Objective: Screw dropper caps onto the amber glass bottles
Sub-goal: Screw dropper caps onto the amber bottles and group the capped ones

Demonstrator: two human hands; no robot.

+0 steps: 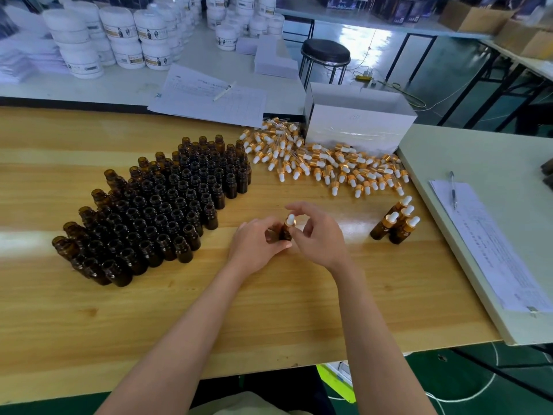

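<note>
One bottle (285, 234) upright, left hand (254, 245) gripping it, right hand (320, 238) seemingly pinching upward-pointing cap (291, 220)

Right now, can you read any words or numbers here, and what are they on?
Nothing here can be read.
White jars: gold-banded labels, too blurred.
Far paper sheet: printed form, too small.
Right paper sheet: print too small.
White box: faint mark, unreadable.
Amber bottles: no labels seen.
</note>
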